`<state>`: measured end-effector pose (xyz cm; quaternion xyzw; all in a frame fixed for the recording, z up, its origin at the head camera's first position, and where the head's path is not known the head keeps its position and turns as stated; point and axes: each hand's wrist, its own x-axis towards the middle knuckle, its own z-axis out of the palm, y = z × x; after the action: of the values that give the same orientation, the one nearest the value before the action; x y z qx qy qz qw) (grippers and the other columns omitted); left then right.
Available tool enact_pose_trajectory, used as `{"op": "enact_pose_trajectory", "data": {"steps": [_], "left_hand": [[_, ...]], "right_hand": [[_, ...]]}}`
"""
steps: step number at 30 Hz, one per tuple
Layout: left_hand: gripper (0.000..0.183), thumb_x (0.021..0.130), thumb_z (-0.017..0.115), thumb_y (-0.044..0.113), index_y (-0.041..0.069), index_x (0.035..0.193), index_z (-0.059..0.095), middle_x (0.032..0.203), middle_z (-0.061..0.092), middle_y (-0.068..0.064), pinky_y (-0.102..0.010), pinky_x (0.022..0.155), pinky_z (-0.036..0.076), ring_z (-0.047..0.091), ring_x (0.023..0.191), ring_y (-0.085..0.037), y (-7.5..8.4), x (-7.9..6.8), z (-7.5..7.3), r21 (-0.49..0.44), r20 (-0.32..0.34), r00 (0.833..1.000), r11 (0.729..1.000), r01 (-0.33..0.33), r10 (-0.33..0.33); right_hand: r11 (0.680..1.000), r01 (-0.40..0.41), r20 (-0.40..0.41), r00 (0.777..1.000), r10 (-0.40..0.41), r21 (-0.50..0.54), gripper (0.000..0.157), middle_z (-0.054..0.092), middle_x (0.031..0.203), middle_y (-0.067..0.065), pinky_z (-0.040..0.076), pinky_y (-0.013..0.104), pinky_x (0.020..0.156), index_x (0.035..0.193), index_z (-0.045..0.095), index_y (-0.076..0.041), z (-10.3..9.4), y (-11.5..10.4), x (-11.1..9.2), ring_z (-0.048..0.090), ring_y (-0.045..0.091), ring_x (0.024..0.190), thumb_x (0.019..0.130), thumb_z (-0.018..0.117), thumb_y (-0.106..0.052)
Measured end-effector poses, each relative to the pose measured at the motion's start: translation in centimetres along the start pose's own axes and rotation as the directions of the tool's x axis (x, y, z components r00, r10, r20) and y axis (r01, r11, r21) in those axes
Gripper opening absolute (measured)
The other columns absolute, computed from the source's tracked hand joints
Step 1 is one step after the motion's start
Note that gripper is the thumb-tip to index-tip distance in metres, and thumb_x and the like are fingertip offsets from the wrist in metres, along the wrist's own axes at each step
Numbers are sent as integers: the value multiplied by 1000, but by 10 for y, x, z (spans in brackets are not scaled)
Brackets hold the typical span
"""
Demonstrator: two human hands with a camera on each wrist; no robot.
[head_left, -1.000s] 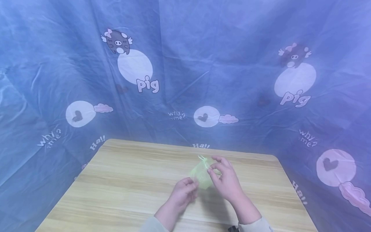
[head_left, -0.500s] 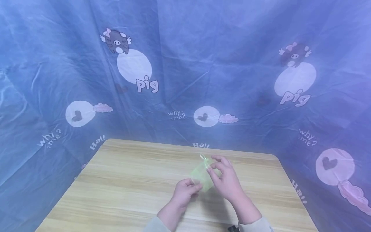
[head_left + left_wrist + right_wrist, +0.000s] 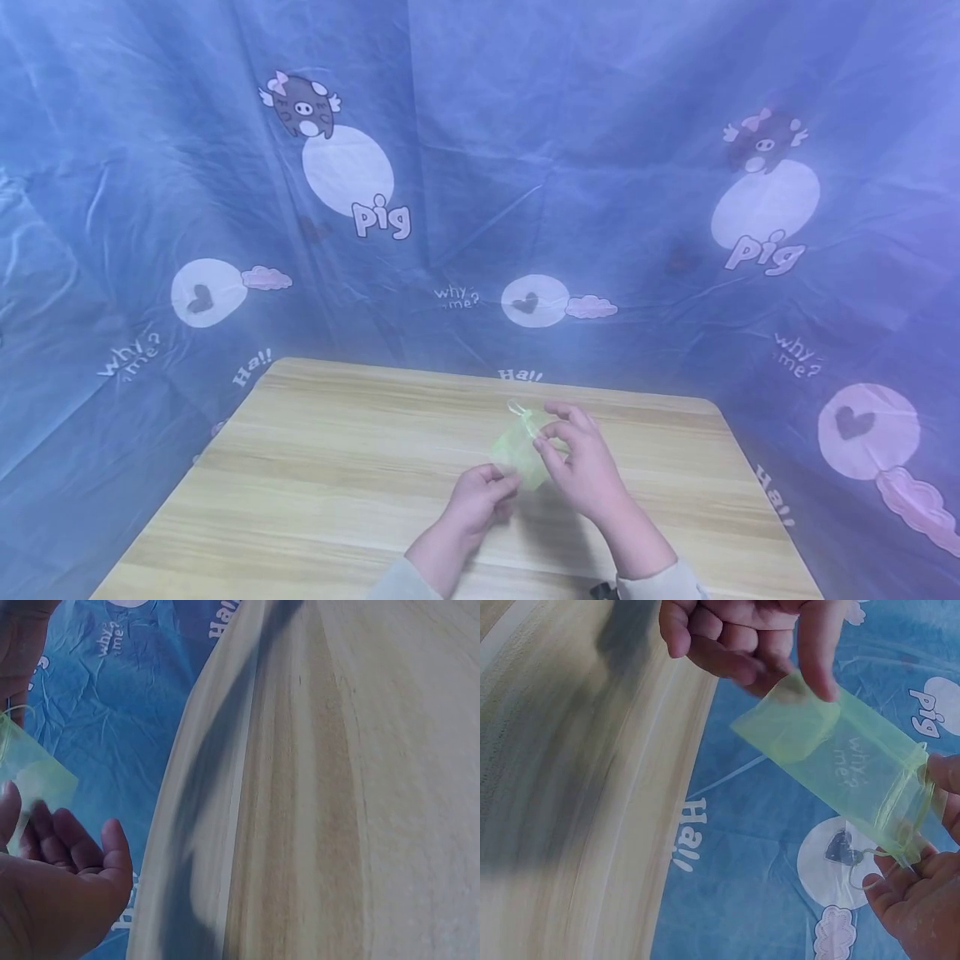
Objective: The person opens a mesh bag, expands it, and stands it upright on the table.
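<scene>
A sheer light-green drawstring pouch (image 3: 521, 454) is held up above the table between both hands. My left hand (image 3: 476, 500) pinches its lower corner; in the right wrist view the left thumb lies over the fabric (image 3: 832, 742). At the gathered mouth, my right hand (image 3: 588, 458) grips the pouch between thumb and fingers, with a thin cord loop (image 3: 861, 871) hanging out beside them. A rounded yellow-green patch shows through the fabric near the left thumb. The left wrist view catches only part of the pouch (image 3: 41, 776), above the left fingers.
Under the hands lies a wood-grain table (image 3: 315, 483) with rounded far corners. A blue printed curtain (image 3: 465, 208) with pigs, hearts and lettering rises behind and at both sides. Beside the right sleeve a small black object (image 3: 603, 592) shows at the bottom edge.
The left hand has shifted slightly right and its thumb has come forward onto the pouch. The pouch and its cord loop have swayed a little; the right hand stays nearly in place.
</scene>
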<state>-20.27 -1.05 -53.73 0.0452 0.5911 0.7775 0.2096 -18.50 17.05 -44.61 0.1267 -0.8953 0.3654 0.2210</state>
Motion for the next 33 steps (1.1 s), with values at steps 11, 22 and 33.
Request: {"op": "enact_pose_trajectory", "data": {"steps": [11,22,33], "left_hand": [[58,99,74,20,-14,140,51,125,69,-17,-50,97,58,66,108,-23,-1,0,-1,8,-51,999,1000,5,-5],[54,106,56,23,-7,147,37,131,49,-16,-41,91,52,53,109,-25,10,-1,-10,-14,-314,950,1000,6,-10],[52,107,58,31,-4,143,44,130,53,-15,-41,90,53,55,110,-26,5,1,-12,30,-323,946,1000,8,2]], "right_hand": [[998,11,28,1000,-9,-61,10,64,139,19,48,65,106,92,75,-11,0,-1,0,56,42,130,90,82,-4],[979,84,144,988,-58,-185,10,65,136,21,44,67,109,89,77,-13,17,25,-14,56,48,129,87,85,-8],[983,37,221,975,4,-177,11,62,139,22,45,67,109,89,78,-18,25,31,-25,55,49,130,86,86,-12]]}}
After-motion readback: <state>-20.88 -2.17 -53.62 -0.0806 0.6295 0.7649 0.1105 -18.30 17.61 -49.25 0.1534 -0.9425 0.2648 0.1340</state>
